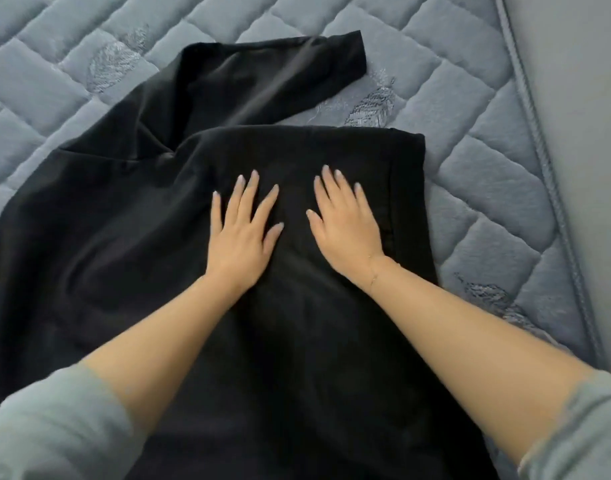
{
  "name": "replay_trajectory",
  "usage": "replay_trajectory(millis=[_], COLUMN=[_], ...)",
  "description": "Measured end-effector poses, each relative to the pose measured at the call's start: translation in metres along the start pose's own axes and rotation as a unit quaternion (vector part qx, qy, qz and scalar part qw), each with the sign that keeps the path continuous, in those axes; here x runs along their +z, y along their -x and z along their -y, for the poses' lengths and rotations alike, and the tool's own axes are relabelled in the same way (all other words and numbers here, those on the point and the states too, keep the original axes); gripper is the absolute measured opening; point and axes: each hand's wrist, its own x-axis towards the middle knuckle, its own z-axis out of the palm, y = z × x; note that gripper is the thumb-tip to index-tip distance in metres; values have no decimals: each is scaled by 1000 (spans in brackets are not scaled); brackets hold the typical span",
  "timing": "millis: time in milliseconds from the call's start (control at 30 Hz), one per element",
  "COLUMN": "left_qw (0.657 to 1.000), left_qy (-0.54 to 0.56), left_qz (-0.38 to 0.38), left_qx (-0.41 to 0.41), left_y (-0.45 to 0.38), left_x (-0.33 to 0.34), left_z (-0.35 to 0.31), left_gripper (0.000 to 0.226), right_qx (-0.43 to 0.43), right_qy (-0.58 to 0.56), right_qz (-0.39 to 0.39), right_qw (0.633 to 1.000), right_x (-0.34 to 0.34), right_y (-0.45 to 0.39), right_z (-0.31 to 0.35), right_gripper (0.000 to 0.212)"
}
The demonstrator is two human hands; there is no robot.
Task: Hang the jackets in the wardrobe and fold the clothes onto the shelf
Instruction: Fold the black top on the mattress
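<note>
A black garment of soft, matte fabric [130, 244] is spread across a grey-blue quilted mattress [487, 188], and most of the middle and left of the view is covered by it. Its right part has been folded over into a flat rectangular panel with a straight far edge and a squared far-right corner. A short sleeve [335, 53] is stretched away from the person, toward the far side of the bed, with its cuff lying flat on the quilting.

Both hands are laid palm-down on the folded panel, side by side and near each other but apart. The left hand [243, 233] is held with fingers straight and fanned out; the right hand [347, 223] is held with fingers straight and closer together, the thumb angled inward. Nothing is pinched or curled around by either grip; the cloth is only pressed flat. A thin chain bracelet [373, 277] is seen at the right wrist, and pale green sleeves [54, 427] are pushed up on both forearms.

The mattress surface is stitched in a brick-like pattern with embroidered leaf motifs [369, 105] scattered over it. A corded piping edge [536, 140] is run along its right side, beyond which a plain grey surface [581, 81] is seen.
</note>
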Motion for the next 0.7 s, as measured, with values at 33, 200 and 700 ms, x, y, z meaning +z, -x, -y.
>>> replay_trajectory(millis=[33, 200, 700], left_qw=[1000, 998, 951], left_qy=[-10, -47, 169], left_qz=[17, -16, -223], left_qx=[-14, -34, -132], left_y=[3, -34, -44], left_x=[13, 28, -28], left_z=[13, 72, 150], left_gripper=[64, 70, 40], right_qx=[16, 38, 180], right_qy=[7, 47, -47], right_qz=[8, -39, -132], right_qw=[1000, 997, 974], right_x=[13, 35, 57], right_y=[1, -9, -63], right_z=[-9, -32, 114], right_gripper=[63, 74, 56])
